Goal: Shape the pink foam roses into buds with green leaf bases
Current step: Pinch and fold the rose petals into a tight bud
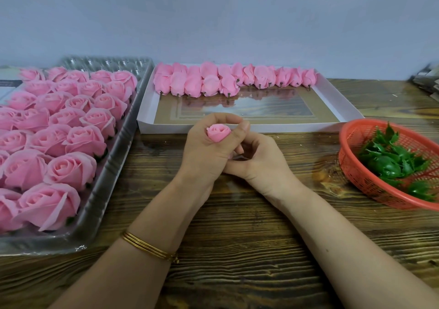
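Currently mid-shaping, by my read. Left hand [206,149] is wrapped round one pink rose [218,132], fingers curled about the petals and squeezing it towards a tight bud. Only its top shows above the fist, held over the bench [237,237] just before the white box [237,128]. Right hand [259,163] is tucked against the left, fingers curled toward the rose's base. Whether it pinches anything I cannot tell, since the left hand hides it. Open roses [71,142] fill the clear tray [104,189] at left; finished buds [202,82] line the box's far end. Green leaf bases [392,163] sit in the red basket [356,175], well apart at right. Next, I judge: hold the petals gathered, free the right hand, fetch a leaf base, seat it under the bud.
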`<control>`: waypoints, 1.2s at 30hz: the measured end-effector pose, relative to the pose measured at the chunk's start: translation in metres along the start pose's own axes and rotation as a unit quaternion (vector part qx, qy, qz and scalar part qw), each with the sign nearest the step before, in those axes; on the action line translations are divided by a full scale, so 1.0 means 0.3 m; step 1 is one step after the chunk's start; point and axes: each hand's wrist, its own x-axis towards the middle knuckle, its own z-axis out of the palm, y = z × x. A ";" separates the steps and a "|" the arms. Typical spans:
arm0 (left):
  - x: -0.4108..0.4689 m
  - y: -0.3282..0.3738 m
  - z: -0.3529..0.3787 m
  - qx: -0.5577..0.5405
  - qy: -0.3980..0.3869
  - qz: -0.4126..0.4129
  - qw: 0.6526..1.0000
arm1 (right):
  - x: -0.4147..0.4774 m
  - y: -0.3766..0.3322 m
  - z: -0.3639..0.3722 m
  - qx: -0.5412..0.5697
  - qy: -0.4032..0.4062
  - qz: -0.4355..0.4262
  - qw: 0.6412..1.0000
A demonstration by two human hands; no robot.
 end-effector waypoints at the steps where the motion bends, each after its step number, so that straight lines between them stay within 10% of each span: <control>1: -0.001 0.001 0.001 0.001 -0.004 0.000 1.000 | 0.000 0.000 -0.001 0.004 -0.001 0.000 1.000; 27: -0.008 0.013 -0.014 0.036 -0.068 0.003 0.997 | -0.004 -0.019 -0.016 0.138 -0.045 0.086 0.986; 36: 0.002 -0.008 -0.019 0.192 0.029 0.094 0.977 | 0.018 -0.031 -0.033 0.237 0.037 0.144 0.960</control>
